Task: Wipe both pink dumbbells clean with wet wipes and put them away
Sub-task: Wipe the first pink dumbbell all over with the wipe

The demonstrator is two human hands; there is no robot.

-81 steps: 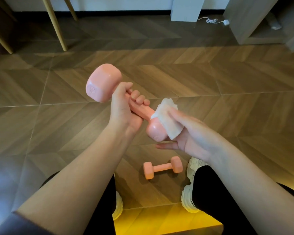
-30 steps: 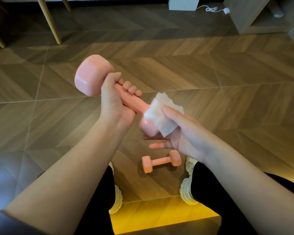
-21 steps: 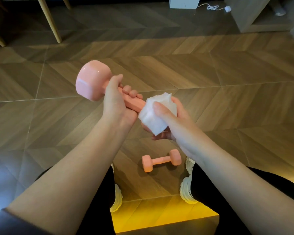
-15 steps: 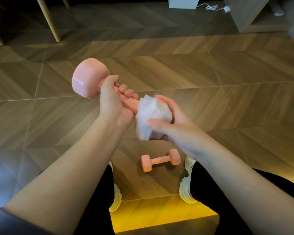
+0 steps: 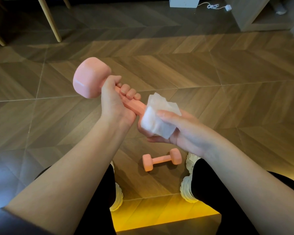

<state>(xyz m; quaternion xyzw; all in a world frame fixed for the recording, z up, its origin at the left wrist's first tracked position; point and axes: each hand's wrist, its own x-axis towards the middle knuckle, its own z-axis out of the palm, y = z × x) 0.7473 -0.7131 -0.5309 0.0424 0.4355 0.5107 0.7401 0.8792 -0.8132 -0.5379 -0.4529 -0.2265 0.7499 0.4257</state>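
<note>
The left hand point(image 5: 114, 102) is wrapped round the handle of a pink dumbbell point(image 5: 92, 77), fingers curled over it and thumb up against the upper head. The right hand point(image 5: 182, 131) cups a white wet wipe point(image 5: 158, 119) round the lower head, thumb laid across the top of the wipe and fingers curled beneath. That lower head is hidden under the wipe. The dumbbell is tilted in the air above the floor point(image 5: 227, 99), upper head to the far left, lower head nearer the person.

The second pink dumbbell point(image 5: 162, 159) lies on its side on the floor below the hands, between the left shoe point(image 5: 117, 195) and the right shoe point(image 5: 187, 189), just beside the right one.

Along the floor's far edge, well apart from the hands, stand wooden legs point(image 5: 49, 19) toward the far left corner, a white box point(image 5: 183, 1) in the middle with a white cable point(image 5: 212, 5) beside it, and a wooden cabinet point(image 5: 244, 14) at the far right corner. A broad band of wood-patterned floor runs between that furniture and the hands and out to both sides. A yellow glow lies on the floor's near edge between the legs.
</note>
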